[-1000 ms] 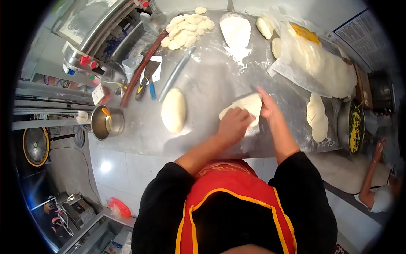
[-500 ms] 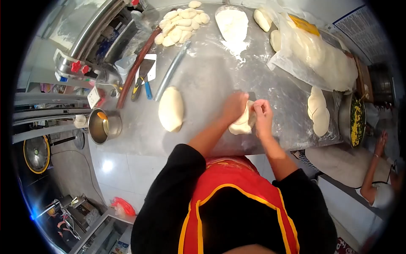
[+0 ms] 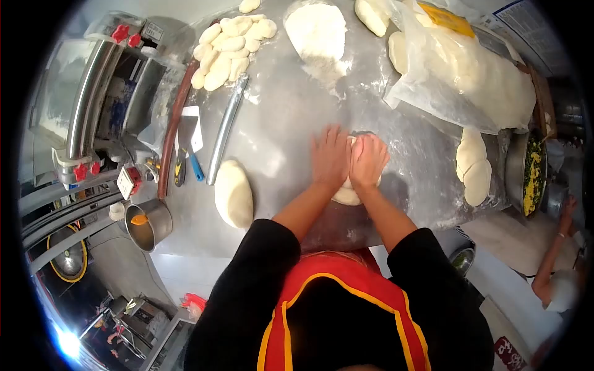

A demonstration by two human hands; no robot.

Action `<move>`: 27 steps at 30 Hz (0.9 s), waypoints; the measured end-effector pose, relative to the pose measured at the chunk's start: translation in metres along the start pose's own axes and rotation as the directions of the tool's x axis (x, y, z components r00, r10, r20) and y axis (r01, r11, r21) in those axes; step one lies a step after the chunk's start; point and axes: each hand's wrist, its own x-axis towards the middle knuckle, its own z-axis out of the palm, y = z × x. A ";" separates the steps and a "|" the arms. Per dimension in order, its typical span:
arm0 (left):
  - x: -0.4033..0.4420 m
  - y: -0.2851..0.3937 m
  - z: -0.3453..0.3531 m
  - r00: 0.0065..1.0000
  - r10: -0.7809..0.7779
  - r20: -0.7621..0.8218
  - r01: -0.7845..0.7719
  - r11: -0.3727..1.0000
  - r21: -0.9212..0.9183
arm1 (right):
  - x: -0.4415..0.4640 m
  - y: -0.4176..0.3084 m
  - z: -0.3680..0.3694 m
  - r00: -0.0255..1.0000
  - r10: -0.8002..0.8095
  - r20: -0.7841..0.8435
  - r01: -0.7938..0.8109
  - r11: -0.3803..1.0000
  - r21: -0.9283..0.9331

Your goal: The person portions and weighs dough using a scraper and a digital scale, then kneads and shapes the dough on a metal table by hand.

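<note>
A piece of dough [image 3: 347, 197] lies on the metal worktop under both my hands, mostly covered by them. My left hand [image 3: 331, 156] rests flat along its left side, fingers stretched forward and apart. Over its right side, my right hand [image 3: 369, 159] presses down with the fingers curled round the dough. A larger oval lump of dough [image 3: 234, 194] sits to the left of my hands. At the right end of the worktop lie overlapping flattened dough pieces [image 3: 473, 167].
Small dough pieces [image 3: 230, 46] are heaped at the far left, near a flour pile [image 3: 315, 34]. A metal rod [image 3: 227, 130], scraper and pot [image 3: 148, 224] stand left. Plastic-covered dough [image 3: 470, 74] and a filling bowl [image 3: 533, 176] are right; a person's arm [image 3: 560, 238] shows beyond.
My hands have gone from lifting and folding the dough's edge to pressing down on it. My left fingers have spread out flat. The view has shifted.
</note>
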 end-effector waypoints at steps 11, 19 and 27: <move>0.024 0.003 -0.092 0.821 -0.117 0.559 0.474 0.687 -0.551 | 0.033 -0.004 -0.089 0.691 0.179 0.700 -0.631 0.623 0.463; -0.062 0.011 -0.035 0.974 0.128 -0.187 -0.169 0.960 -0.221 | -0.064 -0.009 -0.041 0.971 -0.196 -0.134 0.217 0.961 0.172; 0.018 0.006 0.004 1.000 -0.026 -0.014 0.025 0.998 -0.062 | 0.012 0.006 -0.006 0.998 -0.052 -0.019 0.052 0.999 0.013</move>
